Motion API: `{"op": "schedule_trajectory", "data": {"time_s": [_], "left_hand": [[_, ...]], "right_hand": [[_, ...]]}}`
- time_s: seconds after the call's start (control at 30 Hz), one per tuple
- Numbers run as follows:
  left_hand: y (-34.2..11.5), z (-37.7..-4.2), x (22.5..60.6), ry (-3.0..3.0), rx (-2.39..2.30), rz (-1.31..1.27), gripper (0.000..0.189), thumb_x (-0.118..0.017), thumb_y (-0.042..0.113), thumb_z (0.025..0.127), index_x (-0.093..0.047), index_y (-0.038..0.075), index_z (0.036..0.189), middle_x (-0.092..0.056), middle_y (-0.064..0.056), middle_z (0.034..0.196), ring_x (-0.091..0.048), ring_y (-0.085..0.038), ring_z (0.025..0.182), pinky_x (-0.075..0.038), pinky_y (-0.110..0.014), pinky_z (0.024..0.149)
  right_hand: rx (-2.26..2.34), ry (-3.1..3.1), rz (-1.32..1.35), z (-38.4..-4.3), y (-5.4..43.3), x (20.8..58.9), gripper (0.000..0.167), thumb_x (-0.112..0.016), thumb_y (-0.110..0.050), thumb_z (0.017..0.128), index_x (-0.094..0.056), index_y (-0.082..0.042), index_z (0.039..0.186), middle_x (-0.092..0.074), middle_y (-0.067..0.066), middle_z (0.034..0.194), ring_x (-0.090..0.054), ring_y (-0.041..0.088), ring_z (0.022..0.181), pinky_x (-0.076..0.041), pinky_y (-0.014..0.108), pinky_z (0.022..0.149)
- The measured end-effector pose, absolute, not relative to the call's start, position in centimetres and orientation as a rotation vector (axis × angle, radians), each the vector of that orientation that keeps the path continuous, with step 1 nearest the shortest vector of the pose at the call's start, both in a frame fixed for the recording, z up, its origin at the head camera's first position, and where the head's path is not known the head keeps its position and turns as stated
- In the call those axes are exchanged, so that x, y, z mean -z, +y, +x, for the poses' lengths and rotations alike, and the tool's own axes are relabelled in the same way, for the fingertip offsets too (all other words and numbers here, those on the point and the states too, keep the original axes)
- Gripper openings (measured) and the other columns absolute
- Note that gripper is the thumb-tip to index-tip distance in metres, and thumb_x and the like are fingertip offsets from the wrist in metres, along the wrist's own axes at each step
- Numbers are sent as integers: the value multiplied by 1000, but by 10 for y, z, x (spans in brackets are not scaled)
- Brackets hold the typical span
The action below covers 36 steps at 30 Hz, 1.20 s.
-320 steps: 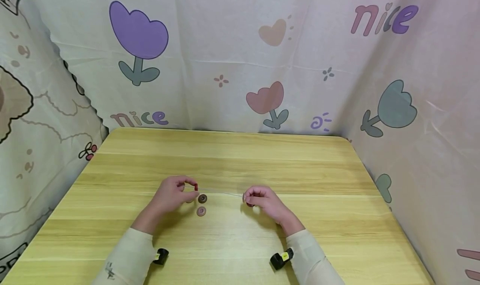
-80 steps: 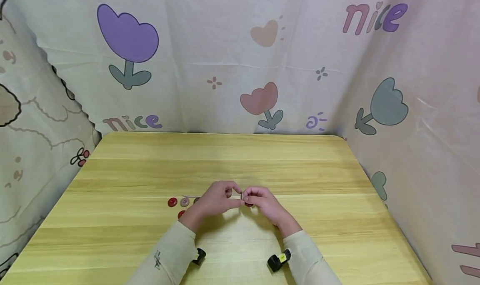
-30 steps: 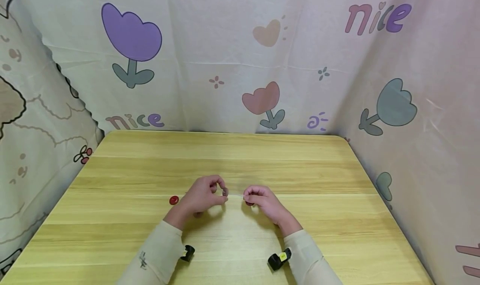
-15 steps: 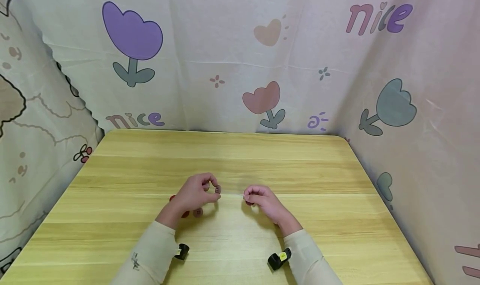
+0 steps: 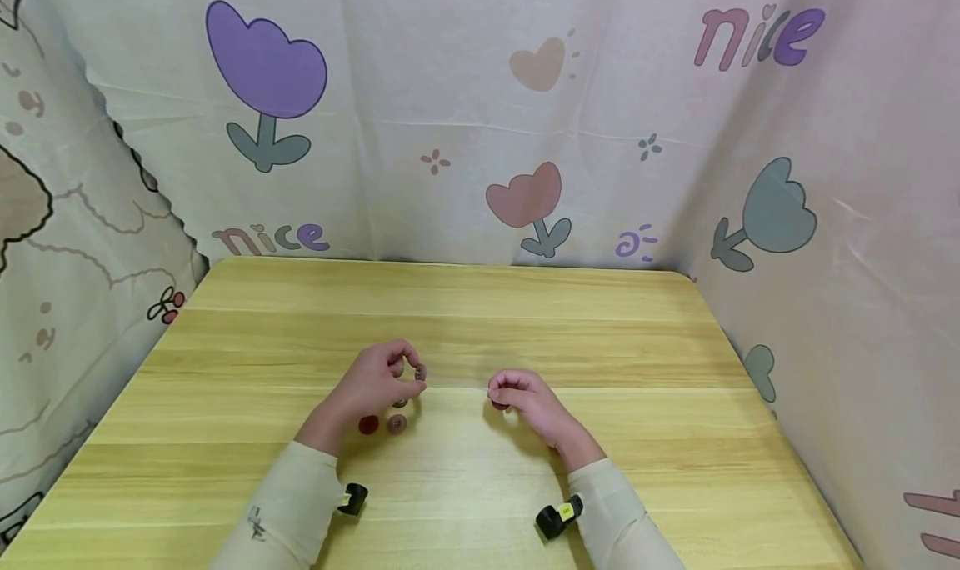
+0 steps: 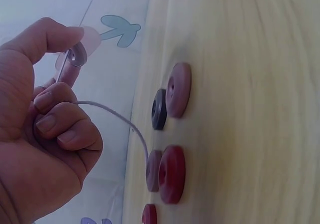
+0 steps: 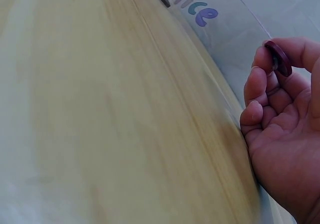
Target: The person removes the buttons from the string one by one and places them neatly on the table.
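Note:
Between thumb and index finger, my left hand (image 5: pixel 367 382) holds a greyish-mauve button (image 6: pixel 77 55) on edge above the table. A thin pale string (image 6: pixel 115 113) passes at this button and curves down from behind the curled fingers to the loose buttons. My right hand (image 5: pixel 528 403) pinches a dark red button (image 7: pixel 281 58), with the string running taut from it toward the left hand. Under the left hand lie a pinkish button (image 6: pixel 178 90), a dark button (image 6: pixel 159 108), a mauve button (image 6: pixel 153 171) and a red button (image 6: pixel 172 174).
Another red button (image 6: pixel 149 214) shows at the bottom of the left wrist view. Black wrist cameras (image 5: pixel 558 517) sit beside both sleeves. The wooden table (image 5: pixel 465 320) ends at a printed cloth backdrop (image 5: pixel 412 78).
My left hand, close to the right one 2.7 s ago, has moved left with the mauve button. Much earlier it held a red button. The right hand has stayed almost still.

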<state>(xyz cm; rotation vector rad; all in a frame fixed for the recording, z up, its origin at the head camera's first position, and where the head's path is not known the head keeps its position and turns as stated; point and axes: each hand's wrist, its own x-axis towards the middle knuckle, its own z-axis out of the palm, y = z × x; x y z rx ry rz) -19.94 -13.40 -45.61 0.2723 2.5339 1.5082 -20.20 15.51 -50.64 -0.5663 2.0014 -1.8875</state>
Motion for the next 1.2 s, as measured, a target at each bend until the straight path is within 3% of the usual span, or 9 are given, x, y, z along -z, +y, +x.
{"op": "schedule_trajectory", "data": {"time_s": [0.47, 0.67, 0.9, 1.2], "left_hand": [[-152, -199, 453, 2445, -1618, 183, 23, -77, 10, 84, -62, 10, 101, -30, -1, 65, -31, -16, 49, -32, -25, 46], [-160, -201, 453, 2483, -1612, 190, 24, -78, 9, 84, -61, 9, 101, -31, -2, 65, -34, -16, 50, -39, -27, 48], [-169, -200, 450, 2619, -1519, 222, 22, -80, 12, 83, -64, 10, 98, -33, -1, 64, -33, -16, 54, -30, -28, 46], [-181, -200, 450, 2666, -1500, 213, 22, -80, 13, 84, -64, 10, 98, -36, 0, 64, -35, -16, 54, -31, -30, 46]], "right_hand": [[1881, 2005, -585, -202, 156, 504, 20, -57, -8, 97, -60, 12, 97, -56, 7, 82, -52, 19, 80, -44, 34, 77], [1889, 2002, -581, -202, 156, 506, 19, -57, -8, 97, -61, 11, 97, -57, 6, 83, -53, 19, 80, -45, 33, 77], [1882, 2009, -574, -201, 155, 504, 19, -57, -7, 97, -60, 12, 99, -58, 4, 84, -53, 18, 81, -45, 33, 78], [1879, 2009, -565, -202, 155, 505, 18, -57, -10, 98, -61, 8, 97, -57, 6, 84, -53, 19, 81, -45, 34, 77]]}}
